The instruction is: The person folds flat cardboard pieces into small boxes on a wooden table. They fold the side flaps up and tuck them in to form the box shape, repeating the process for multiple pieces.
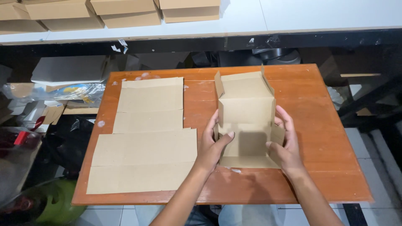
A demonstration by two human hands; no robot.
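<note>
the orange-brown wooden table fills most of the view, and both hands work over its near right part. beyond the hands, past the table's far edge, runs a white shelf with a row of closed brown cardboard boxes on its left stretch.

to the left of the left hand lie the flat cardboard sheets: a large flat sheet just beside the left wrist and thumb, its right edge almost touching the hand, and a smaller flat sheet farther off, beyond the large one and well to the left of the fingers.

between the two hands sits the half-folded cardboard box, resting on the table. its near panel lies flat between the palms, the middle panel rises between the fingertips, and its far flaps stand up past the hands toward the shelf.

the left hand presses the box's left side, fingers curled behind the side flap and thumb laid across the near panel; it is closed on the cardboard. the right hand holds the right side the same way, fingers wrapped on the right flap, thumb on the panel's lower right corner.

left of the table, well away from the left hand, lies a clutter of plastic bags and small cartons, with a green round object near the floor.
</note>
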